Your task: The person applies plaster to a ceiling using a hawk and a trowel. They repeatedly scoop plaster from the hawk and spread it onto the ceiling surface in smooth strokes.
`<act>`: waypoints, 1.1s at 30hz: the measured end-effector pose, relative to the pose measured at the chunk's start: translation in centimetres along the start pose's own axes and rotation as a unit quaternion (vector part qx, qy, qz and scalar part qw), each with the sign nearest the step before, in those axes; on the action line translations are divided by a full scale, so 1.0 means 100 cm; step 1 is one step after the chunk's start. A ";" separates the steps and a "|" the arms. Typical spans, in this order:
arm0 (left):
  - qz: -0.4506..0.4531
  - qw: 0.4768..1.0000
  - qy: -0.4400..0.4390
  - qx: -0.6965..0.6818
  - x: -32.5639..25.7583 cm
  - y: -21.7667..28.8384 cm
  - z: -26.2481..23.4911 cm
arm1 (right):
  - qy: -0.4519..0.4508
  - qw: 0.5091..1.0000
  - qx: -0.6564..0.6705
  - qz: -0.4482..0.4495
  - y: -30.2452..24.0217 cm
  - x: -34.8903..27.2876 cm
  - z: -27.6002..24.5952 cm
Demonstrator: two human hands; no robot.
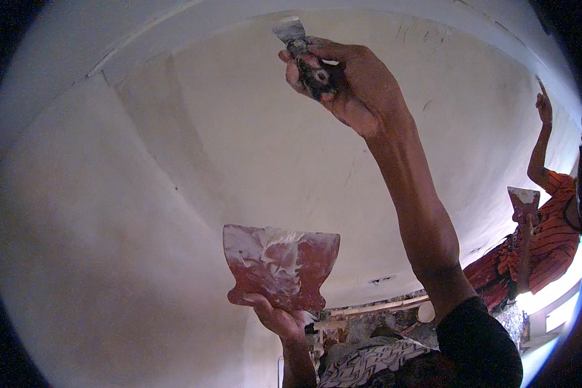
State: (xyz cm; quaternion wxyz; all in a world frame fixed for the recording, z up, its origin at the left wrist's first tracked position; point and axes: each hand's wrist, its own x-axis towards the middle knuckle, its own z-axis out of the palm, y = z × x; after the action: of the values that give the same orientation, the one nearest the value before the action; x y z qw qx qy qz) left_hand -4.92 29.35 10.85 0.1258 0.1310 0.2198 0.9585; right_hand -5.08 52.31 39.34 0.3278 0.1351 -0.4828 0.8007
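Observation:
Raised high, my right hand (pixel 352 81) is closed round the dark, stained handle of a putty knife (pixel 290 30). Its metal blade points up at the top of the pale wall (pixel 271 142), close to the ceiling edge; whether it touches cannot be told. Lower down, my left hand (pixel 281 318) grips the bottom of a wide reddish plastic spreader (pixel 313 265). White putty is smeared over the spreader's face, thickest near its upper middle. Some fingers of my left hand are hidden behind it.
At the far right a co-worker in an orange-red striped shirt (pixel 553 223) reaches up to the wall and holds a similar putty-loaded spreader (pixel 525 202). A wall corner runs down on the left. Below lie wooden strips (pixel 375 309) and cluttered items.

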 end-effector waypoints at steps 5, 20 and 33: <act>0.002 0.999 -0.019 -0.028 0.001 -0.004 0.000 | -0.003 0.847 -0.461 -0.263 0.008 0.025 -0.026; -0.013 0.998 -0.023 -0.056 0.003 -0.007 -0.006 | -0.005 0.968 0.229 -0.103 -0.064 0.046 0.039; 0.001 0.999 0.018 0.027 0.002 0.000 0.009 | -0.029 0.948 -0.228 -0.220 -0.050 0.025 -0.023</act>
State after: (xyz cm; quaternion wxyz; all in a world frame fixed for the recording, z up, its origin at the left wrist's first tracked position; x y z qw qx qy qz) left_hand -4.81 29.80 11.68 0.1174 0.1168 0.2481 0.9545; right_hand -3.46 56.89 42.95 0.5036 0.1834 -0.6199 0.5731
